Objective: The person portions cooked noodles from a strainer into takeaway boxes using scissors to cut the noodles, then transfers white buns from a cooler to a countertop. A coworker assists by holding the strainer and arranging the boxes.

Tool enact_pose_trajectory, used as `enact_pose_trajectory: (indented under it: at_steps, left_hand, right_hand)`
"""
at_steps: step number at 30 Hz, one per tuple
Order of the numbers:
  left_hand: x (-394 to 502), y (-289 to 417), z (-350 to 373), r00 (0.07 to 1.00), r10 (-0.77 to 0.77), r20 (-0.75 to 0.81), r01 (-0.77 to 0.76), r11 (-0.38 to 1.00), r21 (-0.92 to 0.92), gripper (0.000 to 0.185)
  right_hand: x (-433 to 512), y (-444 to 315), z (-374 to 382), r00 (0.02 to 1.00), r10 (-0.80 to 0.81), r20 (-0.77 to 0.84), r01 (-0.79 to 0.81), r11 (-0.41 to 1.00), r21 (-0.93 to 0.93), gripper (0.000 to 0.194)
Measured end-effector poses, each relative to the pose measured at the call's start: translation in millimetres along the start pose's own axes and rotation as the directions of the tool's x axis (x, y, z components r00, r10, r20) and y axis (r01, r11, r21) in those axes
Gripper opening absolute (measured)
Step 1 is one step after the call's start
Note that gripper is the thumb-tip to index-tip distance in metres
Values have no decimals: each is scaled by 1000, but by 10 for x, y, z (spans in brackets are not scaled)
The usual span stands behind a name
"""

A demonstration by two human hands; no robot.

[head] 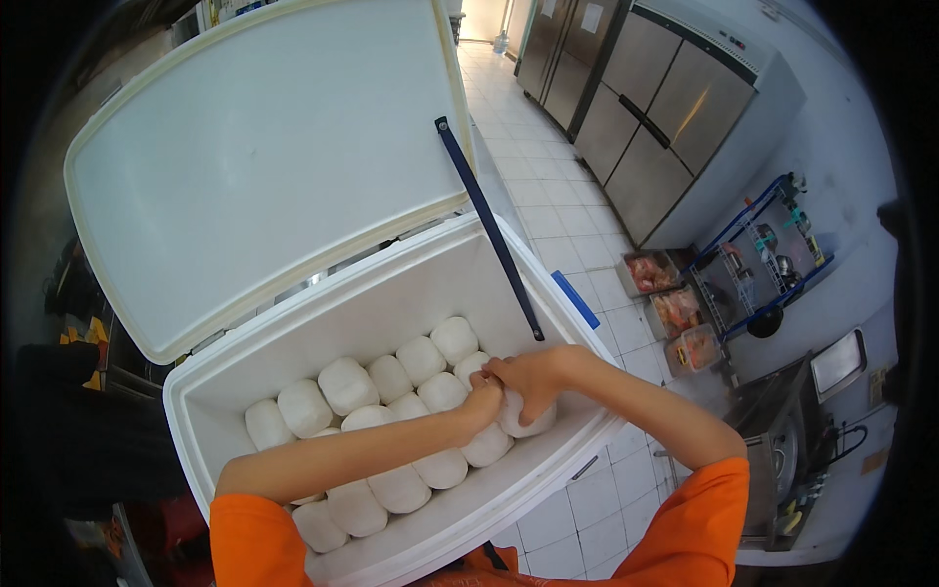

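A large white cooler box (180,381) stands before me with its lid (271,161) raised and a dark strap (490,220) running from lid to rim. Rows of round white lumps, which look like dough balls (348,387), lie inside it. Both my hands are at the right end of the rows. My right hand (532,378) spreads over a white ball (530,420), its fingers bent. My left hand (486,402) touches the right hand's fingertips among the balls; what its fingers hold is hidden.
Steel refrigerators (664,117) line the wall beyond the tiled floor (579,257). Plastic tubs of food (675,312) stand on the floor beside a blue wire rack (763,257). A steel sink unit (785,455) is at the far right.
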State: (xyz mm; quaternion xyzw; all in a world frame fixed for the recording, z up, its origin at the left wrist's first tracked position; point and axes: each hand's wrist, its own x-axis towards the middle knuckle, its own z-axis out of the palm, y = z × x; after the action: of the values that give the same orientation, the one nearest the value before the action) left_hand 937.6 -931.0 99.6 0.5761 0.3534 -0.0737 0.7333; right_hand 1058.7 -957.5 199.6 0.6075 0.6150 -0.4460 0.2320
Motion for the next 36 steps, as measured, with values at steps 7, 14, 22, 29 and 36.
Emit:
enact_pose_trajectory:
  at_steps: [7,14,22,29,36]
  left_hand:
    - [168,58,-617,834,-230,501,-65,861,505,63]
    - [172,39,-711,777,-210,593,-303,702,645,62]
    - [207,-99,-726,792,-154,591,-323,715,620,68]
    - [277,-125,-830,637,-251,729,-255,823,507,92]
    - [346,-126,-842,574,-324,752,-283,783,553,102]
  right_hand:
    - [350,102,230,997,68,43,-62,990,-129,110]
    - [352,37,241,999,45,-9,-46,994,-103,101]
    - [554,44,194,972,91,215,-50,981,-187,101]
    - [756,-68,44,886,93,455,3,979,-205,94]
    - [913,-615,64,826,431,364,-111,757,-644,71]
